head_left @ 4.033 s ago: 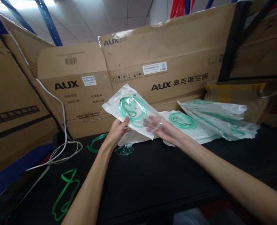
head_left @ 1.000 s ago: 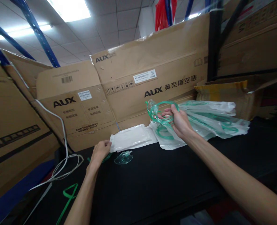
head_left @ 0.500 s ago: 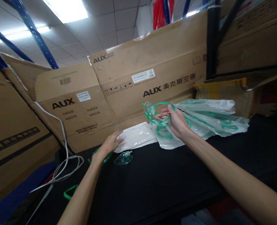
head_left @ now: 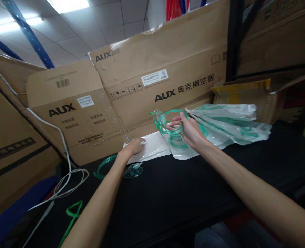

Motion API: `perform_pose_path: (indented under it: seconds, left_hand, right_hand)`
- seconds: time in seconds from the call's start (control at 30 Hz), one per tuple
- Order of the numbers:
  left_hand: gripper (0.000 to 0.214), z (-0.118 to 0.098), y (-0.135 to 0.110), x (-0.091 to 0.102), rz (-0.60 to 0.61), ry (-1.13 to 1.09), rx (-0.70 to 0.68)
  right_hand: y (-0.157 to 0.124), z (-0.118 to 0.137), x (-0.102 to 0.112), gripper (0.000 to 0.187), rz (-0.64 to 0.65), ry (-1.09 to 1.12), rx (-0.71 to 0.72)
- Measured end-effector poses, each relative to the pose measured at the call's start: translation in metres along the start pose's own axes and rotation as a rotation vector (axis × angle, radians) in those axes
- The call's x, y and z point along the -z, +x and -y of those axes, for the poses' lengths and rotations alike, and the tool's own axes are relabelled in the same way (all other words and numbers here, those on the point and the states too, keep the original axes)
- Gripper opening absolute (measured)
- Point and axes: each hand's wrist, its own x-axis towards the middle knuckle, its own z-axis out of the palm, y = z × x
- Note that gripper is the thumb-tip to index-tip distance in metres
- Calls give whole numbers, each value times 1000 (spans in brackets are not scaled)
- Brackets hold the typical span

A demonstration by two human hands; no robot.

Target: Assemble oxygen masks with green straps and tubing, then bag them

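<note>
My right hand [head_left: 190, 131] is pinching the tubing [head_left: 177, 131], already unbagged, just past twelve o'clock; my left hand [head_left: 134, 147], loosely spread, is covering the pouch [head_left: 159, 148] at twelve. Bags [head_left: 230, 120] at one are still holding theirs.

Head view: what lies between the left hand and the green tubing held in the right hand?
In the head view, a white packet lies between the left hand and the green tubing held in the right hand, with cardboard behind.
</note>
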Motion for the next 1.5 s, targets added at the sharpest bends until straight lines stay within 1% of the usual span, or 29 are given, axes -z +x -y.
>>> perform_pose_path:
  seconds: [0.07,0.17,0.27,0.37,0.47,0.53,0.57,0.63,0.7,0.73,0.77,0.8,0.83,0.9,0.97,1.03,1.13,1.2,1.23,1.3,1.37,1.43,1.5]
  left_hand:
    - [35,-16,9,-7,4,-18,-51]
    - [36,-38,23,-21,68,-52,-111]
    - [35,-52,29,-28,108,-102,-129]
    - [33,-58,25,-21,71,-182,-139]
    - [32,-58,11,-4,-70,-302,-133]
    - [32,-55,-3,9,-190,-411,-114]
    - [36,-53,-13,15,-244,-474,-102]
    - [54,-48,-36,24,-332,-608,-69]
    - [75,-42,-65,28,-403,-724,-27]
    - [81,-39,-81,29,-435,-778,-4]
    - [84,-36,-98,28,-465,-846,16]
    - [81,-34,-115,26,-523,-990,40]
    - [76,-33,-131,23,-559,-1081,54]
    - [65,-31,-160,13,-628,-1122,65]
    - [60,-34,-182,1,-597,-1041,53]
    - [59,-42,-198,-13,-497,-917,-5]
    - [53,-59,-214,-34,-377,-731,-160]
    - [53,-71,-224,-46,-339,-633,-210]
    - [58,-76,-228,-50,-321,-588,-210]
    - [73,-84,-236,-55,-271,-495,-194]
    - [81,-89,-241,-58,-207,-401,-189]
    - [73,-91,-243,-59,-162,-325,-180]
    - [60,-92,-243,-59,-148,-291,-160]
  right_hand:
    - [0,0,0,30,1,-2,-4]
    - [0,0,1,31,7,-4,-16]
    - [0,-1,1,32,18,0,-26]
    - [0,-1,1,32,40,6,-37]
    - [-2,1,1,32,97,7,-71]
    - [-4,3,0,33,159,0,-120]
    - [-6,2,-1,34,198,-6,-155]
    - [-11,0,-3,33,287,-24,-239]
    - [-20,-7,-4,32,385,-52,-346]
    - [-25,-11,-4,30,435,-70,-409]
    - [-32,-15,-3,29,484,-92,-475]
    - [-39,-19,-1,28,533,-115,-541]
    - [-46,-24,1,27,583,-140,-607]
    - [-60,-31,7,30,680,-189,-735]
    - [-71,-37,12,35,746,-233,-831]
    - [-78,-42,16,38,757,-276,-877]
    - [-81,-47,19,37,717,-343,-873]
    - [-79,-49,20,36,690,-382,-857]
    - [-79,-50,21,36,677,-398,-851]
    - [-78,-49,23,35,661,-425,-838]
    - [-78,-46,26,35,667,-457,-810]
    - [-80,-42,28,34,701,-510,-778]
    - [-81,-38,29,33,747,-582,-738]
